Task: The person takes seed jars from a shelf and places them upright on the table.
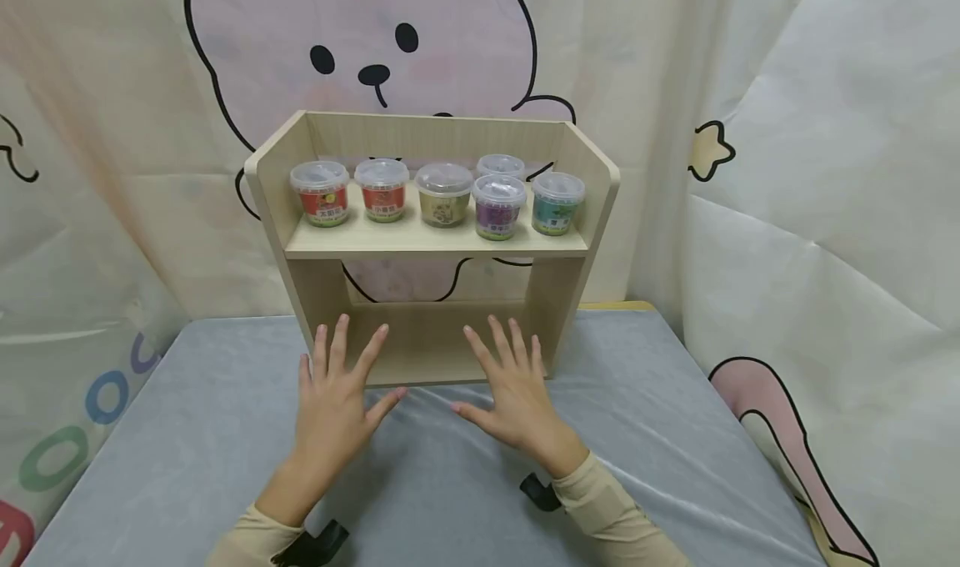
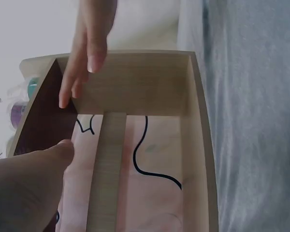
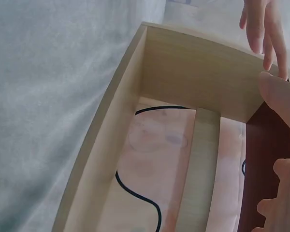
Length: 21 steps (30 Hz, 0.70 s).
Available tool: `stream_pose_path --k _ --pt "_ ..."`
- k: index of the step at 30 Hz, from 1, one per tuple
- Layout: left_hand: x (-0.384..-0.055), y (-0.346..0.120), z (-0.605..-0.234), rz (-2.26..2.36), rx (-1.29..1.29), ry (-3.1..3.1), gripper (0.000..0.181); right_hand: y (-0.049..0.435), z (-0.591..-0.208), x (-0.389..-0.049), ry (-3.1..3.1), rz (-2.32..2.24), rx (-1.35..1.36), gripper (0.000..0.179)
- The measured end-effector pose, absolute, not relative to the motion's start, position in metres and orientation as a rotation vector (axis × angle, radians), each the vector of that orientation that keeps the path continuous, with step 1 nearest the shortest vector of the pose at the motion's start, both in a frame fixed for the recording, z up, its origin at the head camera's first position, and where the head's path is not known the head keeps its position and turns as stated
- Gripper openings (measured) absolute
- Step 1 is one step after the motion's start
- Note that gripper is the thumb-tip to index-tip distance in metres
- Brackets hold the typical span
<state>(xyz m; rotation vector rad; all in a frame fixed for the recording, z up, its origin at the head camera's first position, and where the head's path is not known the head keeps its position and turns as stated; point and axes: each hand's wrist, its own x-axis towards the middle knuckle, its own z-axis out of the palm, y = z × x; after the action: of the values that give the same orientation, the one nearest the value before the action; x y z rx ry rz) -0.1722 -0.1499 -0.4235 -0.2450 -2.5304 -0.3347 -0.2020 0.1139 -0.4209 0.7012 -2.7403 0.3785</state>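
Both of my hands hover before a pale wooden two-tier shelf [image 1: 435, 244], palms down with fingers spread, holding nothing. My left hand [image 1: 333, 408] is by the shelf's lower left front; my right hand [image 1: 517, 400] is by its lower right front. On the upper tier stand several lidded plastic cups: a red-labelled cup [image 1: 324, 196] at far left, another red-labelled cup [image 1: 383, 192], a yellowish cup [image 1: 444, 196], a purple cup [image 1: 498, 208] and a teal cup [image 1: 556, 204]. One more clear-lidded cup [image 1: 501, 165] is mostly hidden behind the purple one.
The shelf stands on a table covered with a grey-blue cloth [image 1: 630, 434]. A printed curtain [image 1: 615, 67] hangs close behind it and along both sides. Each forearm carries a black wrist mount [image 1: 542, 494]. In the left wrist view, the shelf's lower compartment has a back slat [image 2: 106, 174].
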Motion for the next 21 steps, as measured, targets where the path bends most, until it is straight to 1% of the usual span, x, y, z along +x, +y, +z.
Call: stream_pose_path --k 6,13,21 --pt "-0.174 -0.161 -0.423 -0.396 -0.278 -2.396 0.093 0.112 -0.412 -0.204 -2.713 0.380 0.769 0.105" --pt "-0.178 -0.177 -0.420 -0.492 -0.267 -2.265 0.087 0.115 -0.404 -0.213 -2.757 0.542 0.881 0.100" --pt "-0.181 -0.191 -0.412 -0.614 -0.247 -2.171 0.078 0.121 -0.390 -0.220 -2.803 0.562 0.918 0.099"
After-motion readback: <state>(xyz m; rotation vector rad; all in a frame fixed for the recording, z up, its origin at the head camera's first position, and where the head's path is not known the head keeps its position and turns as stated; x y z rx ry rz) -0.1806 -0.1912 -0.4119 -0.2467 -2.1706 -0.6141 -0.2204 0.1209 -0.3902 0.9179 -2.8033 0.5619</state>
